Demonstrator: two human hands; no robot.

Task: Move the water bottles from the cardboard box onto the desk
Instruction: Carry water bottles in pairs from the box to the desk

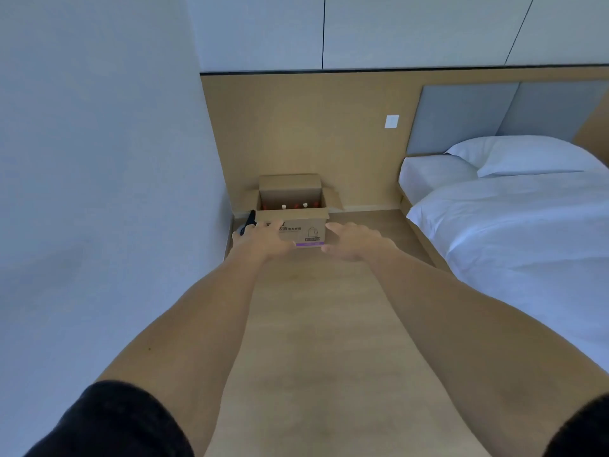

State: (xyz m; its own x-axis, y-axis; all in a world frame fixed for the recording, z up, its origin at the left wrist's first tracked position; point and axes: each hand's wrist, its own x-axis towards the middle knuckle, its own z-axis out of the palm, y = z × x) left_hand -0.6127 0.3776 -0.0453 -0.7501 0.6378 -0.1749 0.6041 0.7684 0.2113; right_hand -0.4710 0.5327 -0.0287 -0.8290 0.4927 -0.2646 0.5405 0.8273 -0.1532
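Note:
An open cardboard box (298, 196) stands on the wooden floor against the wood-panelled wall, its flaps folded outward. Inside it several water bottles (298, 205) show only their red and white caps. Both my arms stretch forward toward the box. My left hand (260, 237) is in front of the box's lower left corner, fingers straight. In front of the lower right corner is my right hand (349, 240), fingers relaxed and empty. I cannot tell whether either hand touches the box. No desk is in view.
A black object (248, 222) lies beside the box on the left, near the white wall (99, 159). A bed (514, 225) with white sheets and a pillow fills the right side. A strip of wooden floor (313, 324) runs between wall and bed.

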